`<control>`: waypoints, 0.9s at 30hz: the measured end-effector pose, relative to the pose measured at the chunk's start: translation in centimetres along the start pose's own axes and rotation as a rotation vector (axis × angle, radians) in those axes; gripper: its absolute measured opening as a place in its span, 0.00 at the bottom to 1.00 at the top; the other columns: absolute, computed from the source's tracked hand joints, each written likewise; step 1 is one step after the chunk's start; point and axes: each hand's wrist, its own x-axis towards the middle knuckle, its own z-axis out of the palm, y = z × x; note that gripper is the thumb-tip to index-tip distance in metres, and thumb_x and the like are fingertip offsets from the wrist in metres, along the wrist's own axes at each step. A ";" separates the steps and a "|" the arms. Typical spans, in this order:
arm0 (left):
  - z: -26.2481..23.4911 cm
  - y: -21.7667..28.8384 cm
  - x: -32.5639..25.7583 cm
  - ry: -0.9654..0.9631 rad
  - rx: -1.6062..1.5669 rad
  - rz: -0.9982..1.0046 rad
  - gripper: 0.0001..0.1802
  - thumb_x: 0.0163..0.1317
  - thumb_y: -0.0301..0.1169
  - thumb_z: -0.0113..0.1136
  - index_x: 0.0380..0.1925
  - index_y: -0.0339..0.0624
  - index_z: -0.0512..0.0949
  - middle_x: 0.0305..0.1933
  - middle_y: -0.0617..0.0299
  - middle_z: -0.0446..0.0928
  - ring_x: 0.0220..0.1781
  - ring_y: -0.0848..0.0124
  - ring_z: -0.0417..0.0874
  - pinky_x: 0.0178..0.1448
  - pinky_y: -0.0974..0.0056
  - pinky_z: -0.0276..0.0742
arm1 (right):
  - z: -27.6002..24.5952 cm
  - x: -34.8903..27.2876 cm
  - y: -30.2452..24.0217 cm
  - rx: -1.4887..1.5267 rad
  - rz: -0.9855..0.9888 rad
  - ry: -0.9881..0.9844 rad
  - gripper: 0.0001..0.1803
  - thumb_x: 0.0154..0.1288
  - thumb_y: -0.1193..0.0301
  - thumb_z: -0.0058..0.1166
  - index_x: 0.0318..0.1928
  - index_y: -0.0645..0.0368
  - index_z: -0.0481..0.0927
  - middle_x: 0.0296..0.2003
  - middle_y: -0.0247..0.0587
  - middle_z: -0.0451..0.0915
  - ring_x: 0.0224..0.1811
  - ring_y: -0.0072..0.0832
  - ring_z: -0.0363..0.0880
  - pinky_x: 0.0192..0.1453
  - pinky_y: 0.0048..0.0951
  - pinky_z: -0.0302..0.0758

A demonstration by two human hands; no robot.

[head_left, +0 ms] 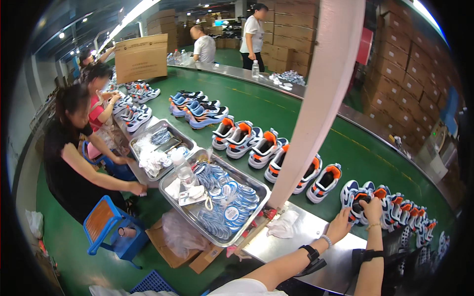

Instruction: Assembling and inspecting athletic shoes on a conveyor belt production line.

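At the right, my left hand (pixel 339 225) has its fingertips against the near side of a white, navy and orange sneaker (pixel 356 200) on the green conveyor belt (pixel 276 111). My right hand (pixel 373 209) is closed at the same sneaker's dark opening; its fingertips are partly hidden there. More sneakers (pixel 399 209) stand close together to the right of my hands. To the left, a spaced row of like sneakers (pixel 324 182) runs along the belt, partly behind a pale post.
A metal tray (pixel 253 217) of round blue-and-white tags and a bottle stands left of the post (pixel 321 98). A white cloth (pixel 283 224) lies on the metal ledge. Co-workers (pixel 74 143) stand along the left side, near a blue stool (pixel 106 222). Stacked cartons (pixel 405 69) rise behind.
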 end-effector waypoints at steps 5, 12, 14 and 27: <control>-0.3 -1.0 0.7 0.087 0.054 0.096 0.27 0.50 0.18 0.54 0.53 0.35 0.65 0.52 0.42 0.68 0.53 0.42 0.73 0.57 0.50 0.71 | 3.5 -0.8 -2.6 -0.022 -0.043 -0.134 0.16 0.50 0.62 0.61 0.37 0.60 0.81 0.33 0.52 0.83 0.38 0.49 0.83 0.42 0.47 0.78; 1.9 0.2 1.2 0.037 0.105 0.047 0.29 0.53 0.22 0.57 0.57 0.37 0.64 0.62 0.41 0.63 0.63 0.45 0.66 0.65 0.52 0.65 | 4.1 2.1 -1.3 -0.024 0.002 -0.247 0.18 0.52 0.57 0.59 0.31 0.61 0.83 0.31 0.55 0.83 0.37 0.48 0.83 0.43 0.44 0.79; 1.4 -0.6 1.0 0.032 0.173 0.011 0.31 0.55 0.24 0.56 0.62 0.39 0.63 0.68 0.37 0.57 0.66 0.43 0.63 0.67 0.52 0.65 | 4.9 2.6 -1.2 0.028 -0.092 -0.397 0.21 0.53 0.55 0.57 0.31 0.64 0.83 0.31 0.57 0.82 0.37 0.50 0.82 0.43 0.45 0.78; 1.1 -0.4 1.0 0.078 0.127 -0.043 0.26 0.54 0.26 0.61 0.54 0.41 0.68 0.67 0.39 0.60 0.65 0.46 0.68 0.63 0.53 0.72 | 7.2 6.1 1.0 -0.195 -0.429 -0.467 0.16 0.61 0.65 0.48 0.36 0.66 0.82 0.41 0.57 0.82 0.42 0.50 0.81 0.49 0.44 0.75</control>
